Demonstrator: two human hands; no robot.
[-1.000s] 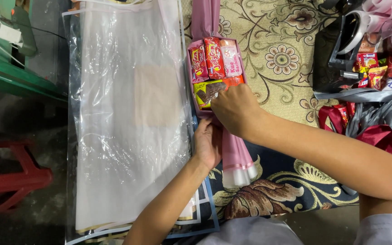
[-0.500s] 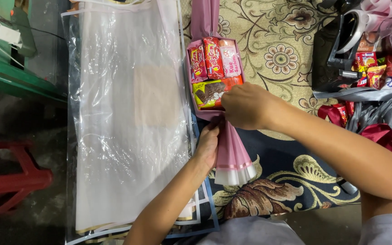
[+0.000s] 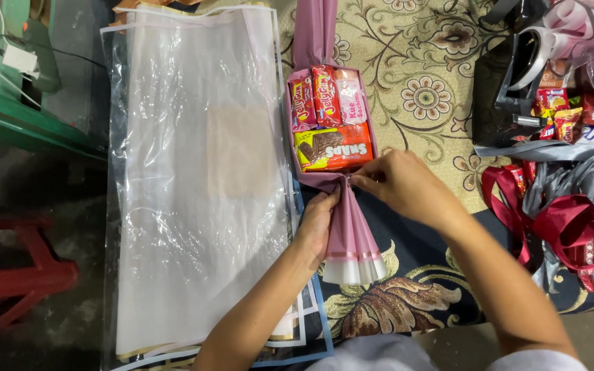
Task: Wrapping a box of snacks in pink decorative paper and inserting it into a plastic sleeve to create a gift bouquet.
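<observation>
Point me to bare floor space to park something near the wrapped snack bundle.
Free: patterned carpet between the snack bundle and the black bag. Clear plastic sheet left of it is bare. Crowded: right edge, ribbons and snack packets; both hands pinch the bundle's neck.

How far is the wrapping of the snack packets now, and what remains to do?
Done: the snack packets sit inside the mauve wrapping paper, whose far end is already gathered. In hand: the left hand and right hand pinch the near end together just below the packets. Left: no tie shows at that pinch, and the ribbons lie unused at the right.
</observation>
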